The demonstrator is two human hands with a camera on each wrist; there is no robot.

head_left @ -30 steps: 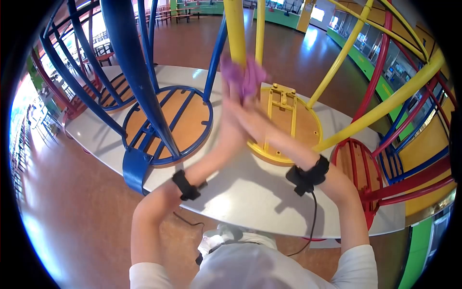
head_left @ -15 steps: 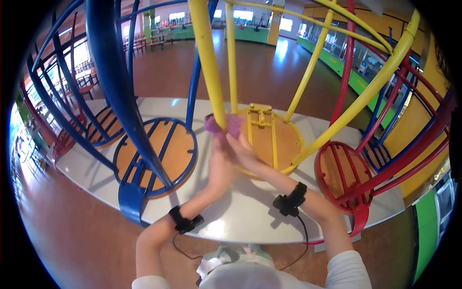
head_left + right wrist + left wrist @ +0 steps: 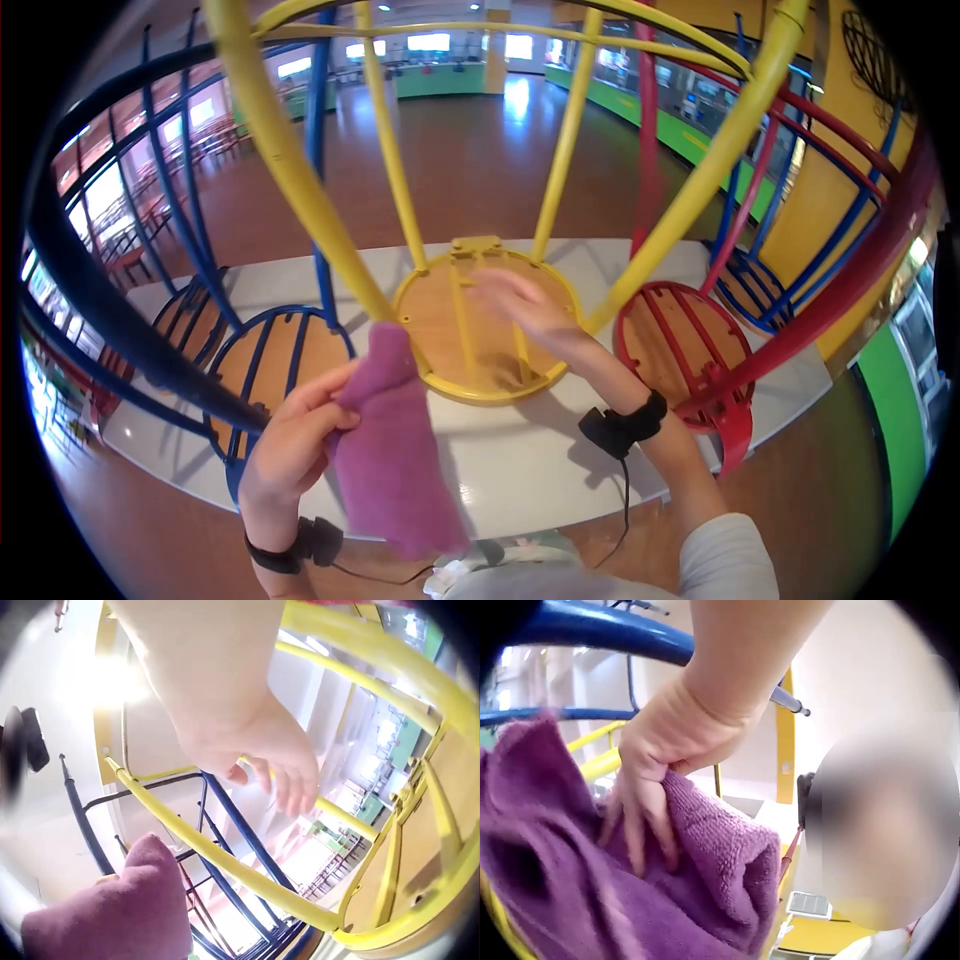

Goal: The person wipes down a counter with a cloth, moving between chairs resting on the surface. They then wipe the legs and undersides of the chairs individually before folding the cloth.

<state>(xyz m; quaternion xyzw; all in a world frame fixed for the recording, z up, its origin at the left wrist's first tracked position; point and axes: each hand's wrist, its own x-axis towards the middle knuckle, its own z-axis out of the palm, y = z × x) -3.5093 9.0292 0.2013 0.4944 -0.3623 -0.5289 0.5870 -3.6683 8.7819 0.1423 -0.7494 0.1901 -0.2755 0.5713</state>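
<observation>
In the head view my left hand (image 3: 292, 435) pinches a purple cloth (image 3: 395, 455) between thumb and fingers, and the cloth hangs down over the white tabletop. The left wrist view shows the fingers (image 3: 651, 814) laid over the cloth's thick, fuzzy folds. My right hand (image 3: 525, 305), holding nothing, is above the round wooden seat (image 3: 430, 310) of an upturned yellow stool, its fingers loosely extended. From the right wrist camera, that hand (image 3: 259, 761) hangs near the yellow legs, with the cloth (image 3: 124, 907) off to the lower left.
Upturned blue stools (image 3: 270, 365) stand to the left and a red one (image 3: 680, 340) to the right on the white table (image 3: 500, 480). Their legs rise high around both arms. Black camera straps (image 3: 625, 425) with cables sit on the wrists.
Both hands were together around a yellow leg with the cloth; now they are apart. The left has come back toward the body with the cloth, the right has let go. The view has turned left.
</observation>
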